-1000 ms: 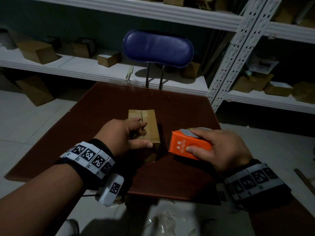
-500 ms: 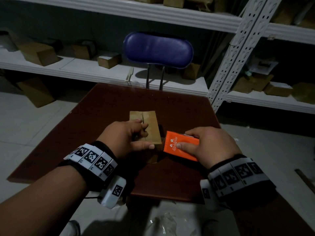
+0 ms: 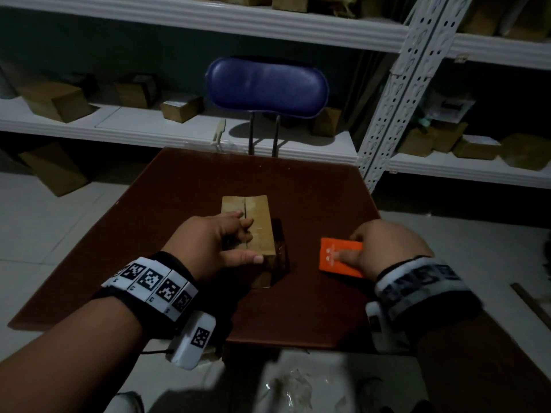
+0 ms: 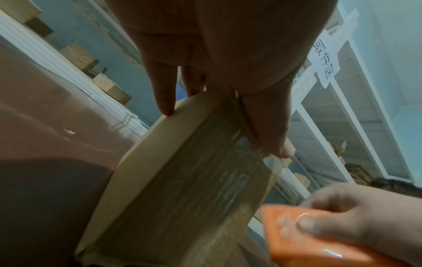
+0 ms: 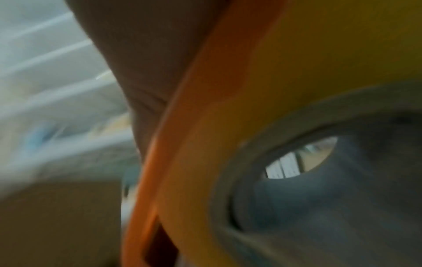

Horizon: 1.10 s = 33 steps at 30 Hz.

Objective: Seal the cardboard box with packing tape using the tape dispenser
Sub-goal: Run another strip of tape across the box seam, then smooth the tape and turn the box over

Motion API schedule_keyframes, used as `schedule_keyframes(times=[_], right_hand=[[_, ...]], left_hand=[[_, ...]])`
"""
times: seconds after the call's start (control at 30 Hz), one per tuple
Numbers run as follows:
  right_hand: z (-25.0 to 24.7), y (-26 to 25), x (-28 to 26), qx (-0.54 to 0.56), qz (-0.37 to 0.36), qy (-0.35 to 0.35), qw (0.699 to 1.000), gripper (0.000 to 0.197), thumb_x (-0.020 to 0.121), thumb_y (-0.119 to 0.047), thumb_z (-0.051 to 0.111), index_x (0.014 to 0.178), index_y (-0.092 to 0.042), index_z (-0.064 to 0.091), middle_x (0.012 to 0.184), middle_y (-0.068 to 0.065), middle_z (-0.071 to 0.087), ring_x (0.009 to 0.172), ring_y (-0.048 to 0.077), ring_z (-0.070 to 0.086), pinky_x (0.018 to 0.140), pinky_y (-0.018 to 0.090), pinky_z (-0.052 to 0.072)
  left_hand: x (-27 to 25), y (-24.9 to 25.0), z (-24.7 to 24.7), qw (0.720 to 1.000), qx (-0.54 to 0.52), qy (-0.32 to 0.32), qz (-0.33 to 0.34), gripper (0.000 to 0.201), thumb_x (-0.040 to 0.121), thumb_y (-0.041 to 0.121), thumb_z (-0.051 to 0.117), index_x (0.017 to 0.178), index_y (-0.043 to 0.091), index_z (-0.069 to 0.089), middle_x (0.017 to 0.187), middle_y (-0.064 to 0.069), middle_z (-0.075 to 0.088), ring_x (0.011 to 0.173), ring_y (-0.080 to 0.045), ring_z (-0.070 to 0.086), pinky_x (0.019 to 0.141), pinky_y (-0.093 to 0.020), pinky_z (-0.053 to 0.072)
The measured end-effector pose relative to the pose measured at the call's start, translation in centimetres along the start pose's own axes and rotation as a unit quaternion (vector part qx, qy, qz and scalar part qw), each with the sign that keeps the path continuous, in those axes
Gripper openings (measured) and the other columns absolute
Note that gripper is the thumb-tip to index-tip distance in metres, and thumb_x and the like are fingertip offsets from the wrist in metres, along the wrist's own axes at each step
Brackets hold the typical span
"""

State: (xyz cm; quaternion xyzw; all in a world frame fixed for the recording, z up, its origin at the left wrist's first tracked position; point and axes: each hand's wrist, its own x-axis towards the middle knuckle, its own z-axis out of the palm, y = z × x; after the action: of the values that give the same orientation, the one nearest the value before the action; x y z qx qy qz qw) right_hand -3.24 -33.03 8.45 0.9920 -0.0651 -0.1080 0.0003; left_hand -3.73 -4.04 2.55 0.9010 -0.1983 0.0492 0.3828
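Two hands, right hand (image 3: 384, 248) gripping dispenser (image 3: 340, 257)

a white paper sign (image 4: 323, 59) taped to the shelf post has handwritten chinese, looks like 取件区. the tape dispenser (image 3: 337, 257) has a white logo, too blurry to read.

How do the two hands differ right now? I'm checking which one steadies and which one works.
The left hand rests on top of the cardboard box, fingers across the open seam and thumb along its near edge; the right hand is off the box, to its right. The left hand holds no tool; the right hand grips the orange tape dispenser. Both are over the brown table and wear marker wristbands.
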Motion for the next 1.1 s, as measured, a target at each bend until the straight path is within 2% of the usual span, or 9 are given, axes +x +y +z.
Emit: schedule_keyframes(times=[0.13,0.3,0.5,0.63,0.73,0.83,0.9,1.0,1.1], right_hand=[[0.3,1.2,-0.3,0.072,-0.014,0.057,0.996,0.052,0.079,-0.073,0.060,0.116,-0.037,0.068,0.114,-0.006,0.071,0.107,0.022,0.064,0.086,0.036,0.051],[2.3,-0.2,-0.2,0.066,-0.031,0.076,0.994,0.055,0.085,-0.070,0.053,0.127,-0.035,0.061,0.116,-0.005,0.071,0.109,0.024,0.065,0.097,0.042,0.048],[4.0,-1.8,0.0,0.032,-0.063,0.075,0.995,0.060,0.089,-0.061,0.055,0.140,-0.033,0.045,0.127,-0.004,0.065,0.117,0.023,0.061,0.098,0.044,0.042],[4.3,-2.5,-0.1,0.017,-0.092,0.103,0.990,0.055,0.087,-0.060,0.059,0.134,-0.032,0.055,0.127,-0.004,0.061,0.119,0.022,0.056,0.098,0.042,0.044],[3.6,-3.3,-0.8,0.193,-0.125,0.204,0.952,0.036,0.088,-0.053,0.063,0.116,-0.032,0.068,0.104,-0.006,0.066,0.096,0.012,0.062,0.083,0.031,0.052],[4.1,-5.0,-1.7,0.444,-0.115,0.120,0.880,0.029,0.085,-0.050,0.072,0.106,-0.029,0.072,0.084,-0.012,0.067,0.069,-0.001,0.062,0.062,0.016,0.047],[5.3,-5.9,-2.0,0.518,-0.130,0.024,0.845,0.048,0.080,-0.050,0.077,0.118,-0.022,0.069,0.089,-0.009,0.070,0.075,-0.001,0.066,0.068,0.021,0.051],[6.6,-6.4,-1.8,0.554,-0.137,-0.047,0.820,0.086,0.064,-0.061,0.080,0.135,-0.017,0.059,0.118,-0.003,0.070,0.103,0.007,0.068,0.090,0.030,0.057],[7.1,-6.3,-1.5,0.584,-0.136,-0.053,0.798,0.077,0.057,-0.064,0.085,0.122,-0.026,0.068,0.119,-0.005,0.071,0.109,0.009,0.067,0.097,0.038,0.056]], left_hand=[[0.3,-0.1,0.0,1.000,-0.003,-0.003,-0.009,0.050,0.059,0.060,0.078,0.090,0.021,0.074,0.128,0.004,0.068,0.136,0.000,0.044,0.112,-0.031,0.042],[0.3,0.0,0.1,0.999,-0.018,0.000,-0.033,0.050,0.055,0.052,0.080,0.092,0.019,0.075,0.128,0.008,0.066,0.132,0.008,0.043,0.103,-0.007,0.033],[0.2,-0.3,0.2,1.000,-0.006,0.014,-0.004,0.056,0.056,0.063,0.074,0.090,0.018,0.072,0.126,0.000,0.069,0.135,0.001,0.046,0.111,-0.036,0.045],[0.2,-0.4,0.2,1.000,0.014,0.013,0.000,0.064,0.057,0.072,0.074,0.093,0.019,0.073,0.126,0.003,0.069,0.135,-0.002,0.047,0.110,-0.039,0.046],[0.1,-0.5,0.2,1.000,0.016,0.015,0.003,0.061,0.060,0.071,0.069,0.098,0.023,0.072,0.129,0.006,0.067,0.137,-0.002,0.045,0.111,-0.040,0.044],[-0.3,-0.3,0.0,1.000,0.009,0.006,0.006,0.063,0.064,0.069,0.073,0.109,0.026,0.070,0.137,0.009,0.061,0.140,-0.001,0.039,0.115,-0.041,0.040],[-0.6,-0.1,-0.4,1.000,-0.003,-0.004,0.006,0.072,0.063,0.064,0.077,0.126,0.032,0.064,0.145,0.014,0.053,0.141,0.003,0.036,0.117,-0.038,0.037],[-1.2,0.0,-1.1,0.999,-0.037,-0.009,0.022,0.098,0.059,0.064,0.081,0.146,0.045,0.039,0.156,0.017,0.038,0.143,0.003,0.033,0.117,-0.033,0.036],[-1.8,0.2,-1.4,0.997,-0.069,0.002,0.045,0.116,0.056,0.060,0.085,0.151,0.049,0.020,0.164,0.016,0.019,0.149,0.001,0.018,0.120,-0.032,0.028]])
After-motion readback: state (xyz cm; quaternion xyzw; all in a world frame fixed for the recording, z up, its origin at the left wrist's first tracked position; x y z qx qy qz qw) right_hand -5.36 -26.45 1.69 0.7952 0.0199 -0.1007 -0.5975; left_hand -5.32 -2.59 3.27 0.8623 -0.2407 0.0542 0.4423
